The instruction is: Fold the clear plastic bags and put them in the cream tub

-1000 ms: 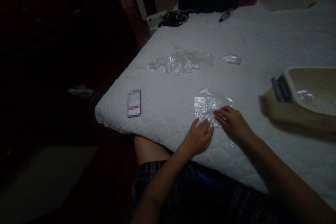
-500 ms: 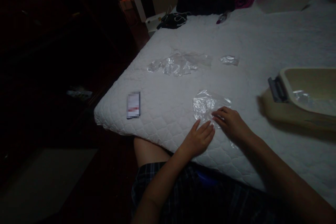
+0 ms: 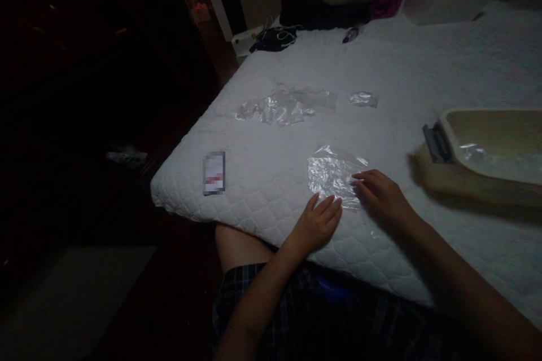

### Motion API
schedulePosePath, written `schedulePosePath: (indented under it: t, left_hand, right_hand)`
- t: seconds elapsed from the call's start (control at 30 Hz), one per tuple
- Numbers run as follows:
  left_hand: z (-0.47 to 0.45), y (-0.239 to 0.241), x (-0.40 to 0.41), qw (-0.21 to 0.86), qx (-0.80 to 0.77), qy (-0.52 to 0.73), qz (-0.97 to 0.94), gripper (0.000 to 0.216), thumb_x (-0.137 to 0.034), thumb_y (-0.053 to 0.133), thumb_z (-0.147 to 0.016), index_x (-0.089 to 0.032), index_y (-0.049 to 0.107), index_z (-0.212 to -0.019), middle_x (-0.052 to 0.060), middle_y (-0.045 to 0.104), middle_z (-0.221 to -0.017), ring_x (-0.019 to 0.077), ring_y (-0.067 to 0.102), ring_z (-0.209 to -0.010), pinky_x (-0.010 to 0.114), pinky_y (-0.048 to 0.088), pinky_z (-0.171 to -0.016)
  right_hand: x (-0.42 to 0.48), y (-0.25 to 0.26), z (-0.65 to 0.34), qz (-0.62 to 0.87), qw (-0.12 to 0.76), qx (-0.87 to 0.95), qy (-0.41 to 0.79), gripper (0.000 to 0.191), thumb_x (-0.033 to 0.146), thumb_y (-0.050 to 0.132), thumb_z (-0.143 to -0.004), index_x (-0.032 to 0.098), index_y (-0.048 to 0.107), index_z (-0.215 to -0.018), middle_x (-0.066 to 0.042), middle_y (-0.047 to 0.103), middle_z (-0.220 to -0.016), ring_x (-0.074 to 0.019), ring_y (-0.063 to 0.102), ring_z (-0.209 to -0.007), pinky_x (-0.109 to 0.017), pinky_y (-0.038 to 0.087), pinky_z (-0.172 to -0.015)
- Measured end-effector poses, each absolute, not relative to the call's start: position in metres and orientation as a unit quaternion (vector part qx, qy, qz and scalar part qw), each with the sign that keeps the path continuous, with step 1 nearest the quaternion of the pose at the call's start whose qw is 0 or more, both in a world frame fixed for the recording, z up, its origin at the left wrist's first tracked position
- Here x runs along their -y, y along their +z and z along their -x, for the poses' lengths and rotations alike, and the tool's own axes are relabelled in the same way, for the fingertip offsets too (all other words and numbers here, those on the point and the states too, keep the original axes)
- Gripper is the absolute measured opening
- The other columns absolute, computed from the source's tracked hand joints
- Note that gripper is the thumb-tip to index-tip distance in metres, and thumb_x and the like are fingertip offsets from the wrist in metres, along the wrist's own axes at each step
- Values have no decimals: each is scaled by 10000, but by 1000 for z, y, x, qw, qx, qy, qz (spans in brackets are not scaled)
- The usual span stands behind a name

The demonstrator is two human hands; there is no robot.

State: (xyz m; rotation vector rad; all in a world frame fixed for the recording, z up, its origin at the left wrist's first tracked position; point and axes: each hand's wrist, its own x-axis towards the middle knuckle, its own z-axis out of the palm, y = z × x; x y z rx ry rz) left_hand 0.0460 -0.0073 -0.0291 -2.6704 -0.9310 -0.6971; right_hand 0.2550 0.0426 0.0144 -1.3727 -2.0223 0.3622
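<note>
A clear plastic bag (image 3: 332, 172), creased and shiny, lies spread on the white quilted bed. My left hand (image 3: 317, 223) rests flat at the bag's near edge, fingers apart and fingertips on or beside the film. At the bag's right edge is my right hand (image 3: 383, 194), turned sideways with its fingers stretched out and a small gap showing between them. Its fingertips touch the film or hover just over it; I cannot tell which.
Farther back lie a crumpled heap of clear plastic (image 3: 283, 104) and a small folded plastic bag (image 3: 364, 98). A blurred-out phone-like rectangle (image 3: 214, 173) is on the left. To the right stands a cream plastic bin (image 3: 449, 180) with clear plastic inside. A white box (image 3: 449, 0) sits behind.
My right hand has shifted slightly right, to the bag's edge, and more of the bag shows between the hands. My left hand stays nearly in place. The view has shifted slightly.
</note>
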Motion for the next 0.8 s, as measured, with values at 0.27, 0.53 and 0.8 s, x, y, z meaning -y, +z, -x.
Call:
schedulePosePath:
  t: [0.27, 0.53, 0.8]
  left_hand:
    - [-46, -33, 7, 111, 321, -239, 910, 309, -141, 398, -894, -103, 556, -1157, 147, 552, -1275, 229, 446, -1253, 492, 334, -1055]
    - [-57, -26, 11, 122, 312, -239, 911, 308, -139, 389, -900, -94, 551, -1158, 133, 573, -1251, 226, 468, -1229, 451, 355, -1050]
    - [-67, -24, 12, 71, 339, -192, 918, 396, -242, 380, -889, -63, 518, -1215, 166, 522, -1302, 266, 437, -1255, 469, 310, -1069]
  right_hand:
    - [0, 9, -296, 544, 329, 768, 75, 233, 314, 481, -880, 205, 631, -1022, -96, 620, -966, -232, 597, -891, -393, 480, -793]
    - [27, -12, -312, 463, 275, 842, 8, 233, 240, 479, -884, 214, 656, -1032, -104, 668, -972, -221, 611, -862, -381, 479, -747]
    - [14, -11, -304, 468, 284, 836, 38, 236, 255, 499, -870, 232, 652, -1048, -117, 648, -1042, -248, 593, -949, -433, 476, -804]
